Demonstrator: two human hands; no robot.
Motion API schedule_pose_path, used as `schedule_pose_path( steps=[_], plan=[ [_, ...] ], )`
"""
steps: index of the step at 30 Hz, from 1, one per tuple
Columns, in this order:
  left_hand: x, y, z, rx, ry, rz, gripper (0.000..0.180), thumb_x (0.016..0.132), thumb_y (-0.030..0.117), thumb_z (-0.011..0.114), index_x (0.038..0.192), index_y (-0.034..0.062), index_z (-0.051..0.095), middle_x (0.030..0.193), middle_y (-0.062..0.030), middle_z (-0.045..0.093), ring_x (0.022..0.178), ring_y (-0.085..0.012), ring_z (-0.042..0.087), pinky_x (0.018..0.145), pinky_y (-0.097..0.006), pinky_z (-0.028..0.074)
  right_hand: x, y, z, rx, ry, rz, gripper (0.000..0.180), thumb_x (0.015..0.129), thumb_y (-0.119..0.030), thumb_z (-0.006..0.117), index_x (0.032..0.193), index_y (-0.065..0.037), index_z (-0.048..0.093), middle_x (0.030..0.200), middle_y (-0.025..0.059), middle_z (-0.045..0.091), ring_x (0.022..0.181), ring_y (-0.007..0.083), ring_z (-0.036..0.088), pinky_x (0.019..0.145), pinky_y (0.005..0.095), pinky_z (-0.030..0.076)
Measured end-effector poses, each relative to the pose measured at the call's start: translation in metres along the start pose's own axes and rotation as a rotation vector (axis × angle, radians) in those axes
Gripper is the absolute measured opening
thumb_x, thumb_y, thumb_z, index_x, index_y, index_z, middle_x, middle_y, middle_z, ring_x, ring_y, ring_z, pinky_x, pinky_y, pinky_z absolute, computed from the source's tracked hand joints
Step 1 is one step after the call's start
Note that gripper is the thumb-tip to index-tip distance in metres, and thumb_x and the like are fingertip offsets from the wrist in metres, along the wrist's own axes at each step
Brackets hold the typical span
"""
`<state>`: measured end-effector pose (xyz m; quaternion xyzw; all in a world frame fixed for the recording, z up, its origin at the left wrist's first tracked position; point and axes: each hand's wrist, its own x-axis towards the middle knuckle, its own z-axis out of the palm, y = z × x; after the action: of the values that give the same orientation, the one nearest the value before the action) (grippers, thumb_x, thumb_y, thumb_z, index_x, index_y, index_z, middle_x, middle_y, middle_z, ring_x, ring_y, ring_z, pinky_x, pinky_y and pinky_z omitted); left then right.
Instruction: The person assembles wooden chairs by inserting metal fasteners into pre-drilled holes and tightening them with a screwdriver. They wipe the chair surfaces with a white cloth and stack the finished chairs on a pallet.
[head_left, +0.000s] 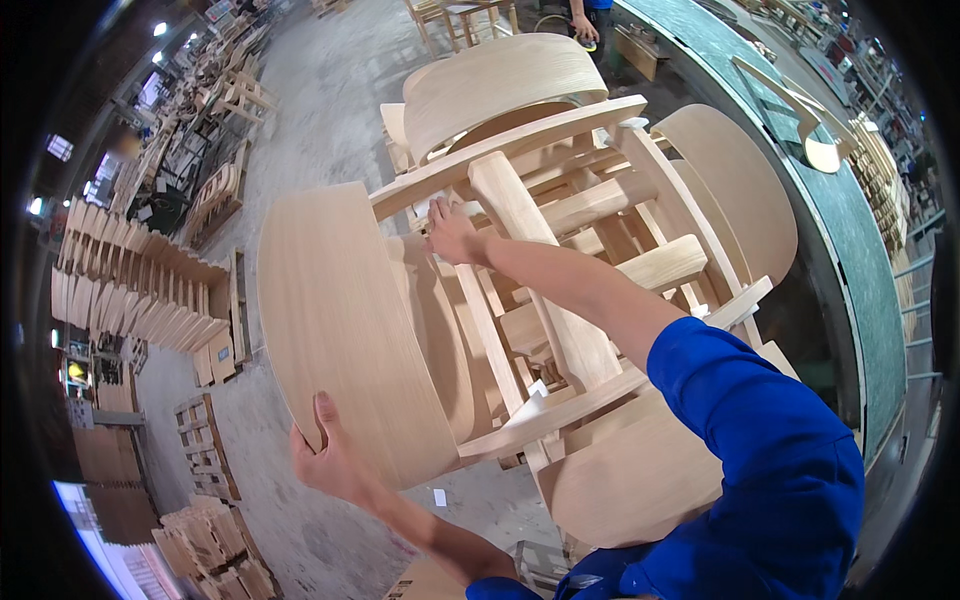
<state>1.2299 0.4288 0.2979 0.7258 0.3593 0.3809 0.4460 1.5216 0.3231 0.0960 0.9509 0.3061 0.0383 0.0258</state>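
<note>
Two hands on an unfinished pale wooden chair (520, 300) held tipped up before us.

We see the left hand (330, 460) wrapped around the near lower rim of the curved plywood seat panel (340, 320), whose long axis runs near to far; the right hand (452, 233), farther off, clasps the chair's pale wooden rail (500, 150).

Rows of curved plywood panels (130, 285) stand on edge at the left on the grey concrete floor (330, 90). Nearer, low stacks of wooden parts (205, 455) sit on the floor. Far left, finished chair frames (215, 195) line up. A long green bench (850, 230) runs down the right, with a bent wooden piece (800, 125) lying on it.
</note>
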Motion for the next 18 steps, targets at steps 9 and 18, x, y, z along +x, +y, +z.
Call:
schedule_pose_path(
  steps=[9,18],
  plan=[
    [0.008,-0.012,-0.006,0.067,-0.016,0.146,0.037,0.08,0.03,0.073,0.087,-0.0053,0.065,0.076,-0.0103,0.067,0.061,-0.0157,0.061,0.055,-0.029,0.051,0.01,-0.003,0.008,0.173,0.057,0.154,0.072,0.093,-0.045,0.04,0.135,0.013,0.031,0.146,0.0277,0.022,0.137,0.0399,0.02,0.107,0.0537,0.023],
    [0.006,-0.019,-0.009,0.462,0.032,0.211,0.042,0.079,0.034,0.072,0.094,-0.0044,0.065,0.084,-0.0095,0.066,0.072,-0.0229,0.061,0.064,-0.035,0.049,-0.056,0.008,-0.054,0.425,0.17,-0.115,0.058,0.092,-0.038,0.047,0.131,0.005,0.04,0.126,0.0264,0.045,0.119,0.0392,0.043,0.098,0.0508,0.035]
  ],
)
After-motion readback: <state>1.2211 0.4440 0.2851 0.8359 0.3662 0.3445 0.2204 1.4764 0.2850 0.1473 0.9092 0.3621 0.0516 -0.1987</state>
